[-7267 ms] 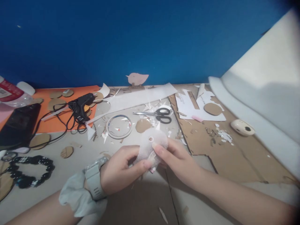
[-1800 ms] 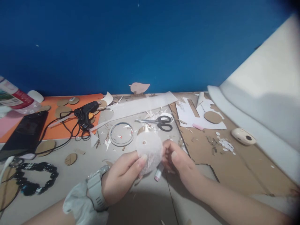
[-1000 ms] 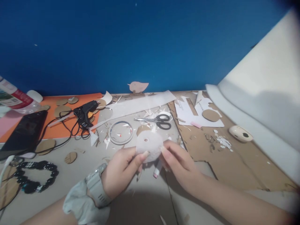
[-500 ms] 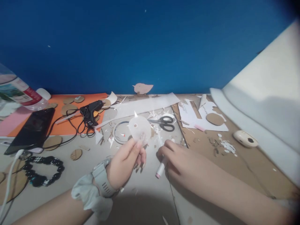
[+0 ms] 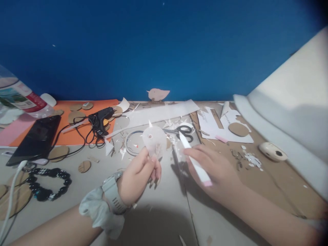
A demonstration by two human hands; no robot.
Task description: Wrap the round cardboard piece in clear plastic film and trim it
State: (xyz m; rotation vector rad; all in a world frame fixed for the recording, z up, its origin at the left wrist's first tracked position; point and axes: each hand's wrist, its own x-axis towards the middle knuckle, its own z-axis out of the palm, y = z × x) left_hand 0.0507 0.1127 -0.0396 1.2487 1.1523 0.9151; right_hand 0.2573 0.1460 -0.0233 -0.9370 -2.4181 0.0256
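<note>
Two different grips here. The left hand [image 5: 137,177] is nearly closed, thumb and forefinger pinching the lower edge of a translucent white rounded cutout with a pointed beak [image 5: 155,141], its other fingers loosely curled. Gripping it that low leaves the small ring on its face uncovered, and it seems to be raised to stay clear of the scraps. The right hand [image 5: 214,167], partly closed, has a slim white marker with a pink end [image 5: 196,164], slanted with that end toward the person, likely for easy handling. Both forearms angle inward from the lower corners, the right palm turned down, knuckles up.
</note>
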